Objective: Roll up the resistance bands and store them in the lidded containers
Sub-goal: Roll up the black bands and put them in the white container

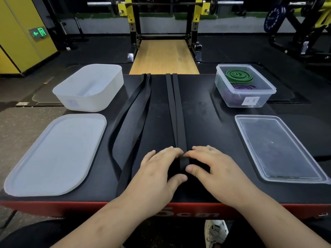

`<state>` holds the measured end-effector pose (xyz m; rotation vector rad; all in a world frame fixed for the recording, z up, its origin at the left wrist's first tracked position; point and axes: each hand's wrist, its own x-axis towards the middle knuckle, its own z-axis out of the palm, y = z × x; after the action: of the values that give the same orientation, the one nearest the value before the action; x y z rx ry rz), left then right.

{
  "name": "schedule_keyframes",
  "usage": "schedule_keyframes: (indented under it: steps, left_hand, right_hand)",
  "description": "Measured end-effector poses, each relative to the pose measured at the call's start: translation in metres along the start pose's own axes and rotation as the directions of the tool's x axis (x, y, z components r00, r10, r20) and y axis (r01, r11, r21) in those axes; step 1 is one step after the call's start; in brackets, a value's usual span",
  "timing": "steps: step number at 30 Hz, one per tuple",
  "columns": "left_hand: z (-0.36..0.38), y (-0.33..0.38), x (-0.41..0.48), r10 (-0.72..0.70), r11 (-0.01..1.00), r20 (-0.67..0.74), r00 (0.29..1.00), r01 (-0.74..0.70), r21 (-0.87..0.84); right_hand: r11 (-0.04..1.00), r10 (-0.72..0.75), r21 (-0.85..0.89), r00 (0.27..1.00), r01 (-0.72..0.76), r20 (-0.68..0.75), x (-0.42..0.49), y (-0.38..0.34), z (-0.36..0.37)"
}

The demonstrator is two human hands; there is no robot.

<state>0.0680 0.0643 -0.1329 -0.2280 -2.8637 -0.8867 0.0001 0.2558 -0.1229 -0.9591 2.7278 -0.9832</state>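
Roll just starting: narrow black rubber band (176, 113) lies along the worktop's middle, far edge to near edge.
Left hand (161, 169) and right hand (211, 165) pinch its near end, grip narrow; it seems soft and limp, so hold the end tight.

Narrow black band (176, 111): near end covered by the fingers of left hand (161, 169) and right hand (213, 167); far end out of sight over the plyo box (206, 122) edge, like that of wide black band (132, 113). Clear container label (250, 101): characters too small to read. Clear lid (279, 149): near right corner cut off by the frame edge.
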Motion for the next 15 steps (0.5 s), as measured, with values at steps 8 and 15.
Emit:
schedule_keyframes:
  steps: [8, 15]
  left_hand:
    - [-0.003, 0.003, 0.013, -0.010, 1.000, -0.047, 0.999, 0.011, 0.021]
    - [-0.004, -0.003, 0.013, -0.021, 1.000, -0.040, 0.999, 0.022, 0.020]
  right_hand:
    - [0.999, 0.000, -0.033, 1.000, 0.000, 0.023, -0.001, 0.003, -0.004]
    - [0.999, 0.018, -0.050, 1.000, -0.019, -0.019, 0.007, 0.006, 0.001]
